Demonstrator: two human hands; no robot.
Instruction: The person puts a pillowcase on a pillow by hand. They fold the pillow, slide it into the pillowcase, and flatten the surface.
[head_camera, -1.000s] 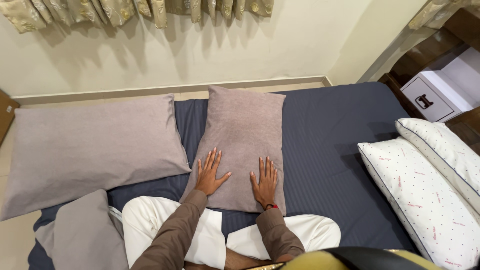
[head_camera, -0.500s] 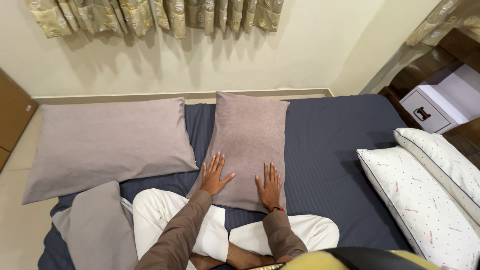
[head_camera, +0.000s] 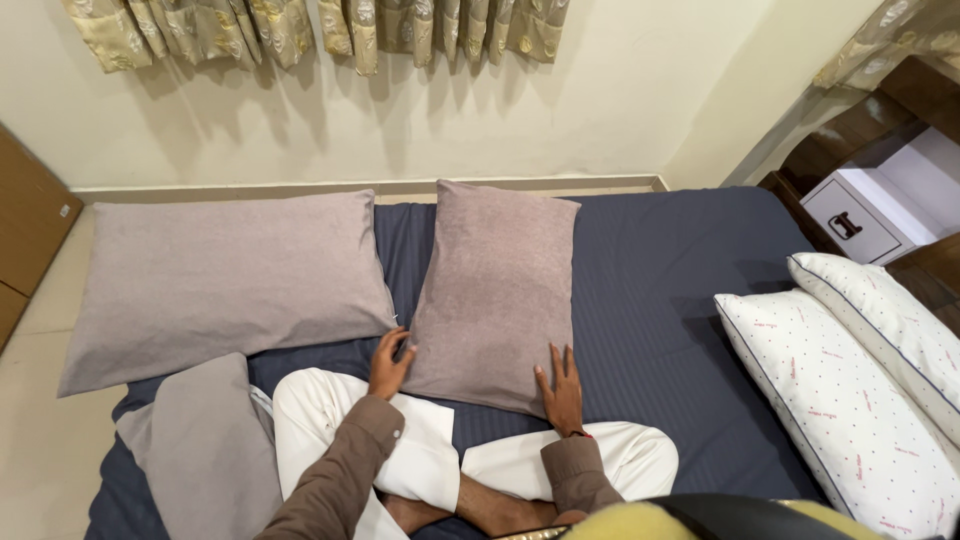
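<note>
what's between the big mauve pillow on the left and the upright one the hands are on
Only a strip of dark blue sheet separates the large pillow from the middle pillow, head view.

Cream wall (head_camera: 620, 90) behind the bed (head_camera: 660, 300), patterned gold curtains (head_camera: 330, 30) hung above, white drawer unit (head_camera: 870, 205) tucked at the right.

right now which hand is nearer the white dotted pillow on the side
Right. The right hand rests on the near right corner of the mauve pillow, toward the white dotted pillow; the left hand is at its far left edge.
</note>
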